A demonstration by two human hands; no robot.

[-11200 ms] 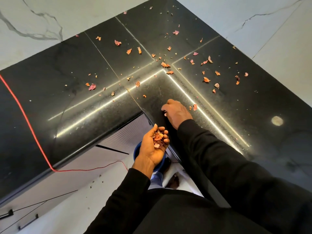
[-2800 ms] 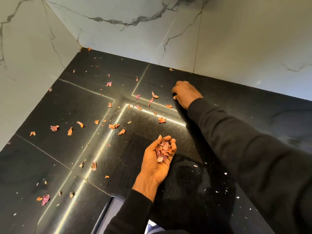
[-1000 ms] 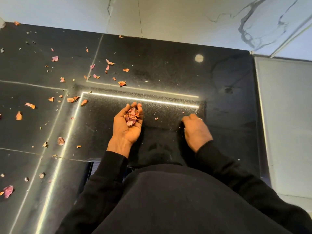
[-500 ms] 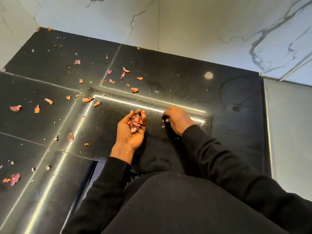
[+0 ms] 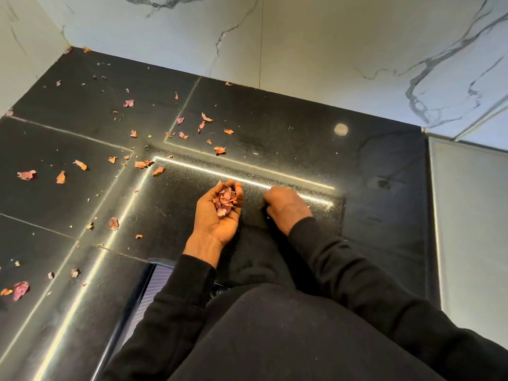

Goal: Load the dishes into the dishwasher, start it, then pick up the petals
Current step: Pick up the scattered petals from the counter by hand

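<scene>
The black bench [image 5: 275, 138] fills most of the view, meeting marble walls [image 5: 302, 50] at the back and left. No dishes or dishwasher can be made out, so those 2 steps cannot be checked; the work in hand is plainly the last one, picking up the petals. I judge it well under way but not near done. The bench to the right of the hands looks bare of petals. To the left and beyond, loose petals [image 5: 140, 164] lie in dozens, along with fine crumbs.

That scatter runs as a broad band from the near left edge up toward the back wall. The petals in it share no heading: each lies flat at its own angle.

The left grip [image 5: 217, 215] is palm up and cupped, fingers curled round a heap of petals [image 5: 226, 200]. The heap's long axis follows the palm, from the wrist toward the back wall. The right grip [image 5: 287, 206] is just beside it, knuckles up, fingers bent down to the bench. I cannot tell whether it pinches a scrap.

Of the single pieces, 1 pink petal [image 5: 20, 289] at the near left is the largest left.
</scene>
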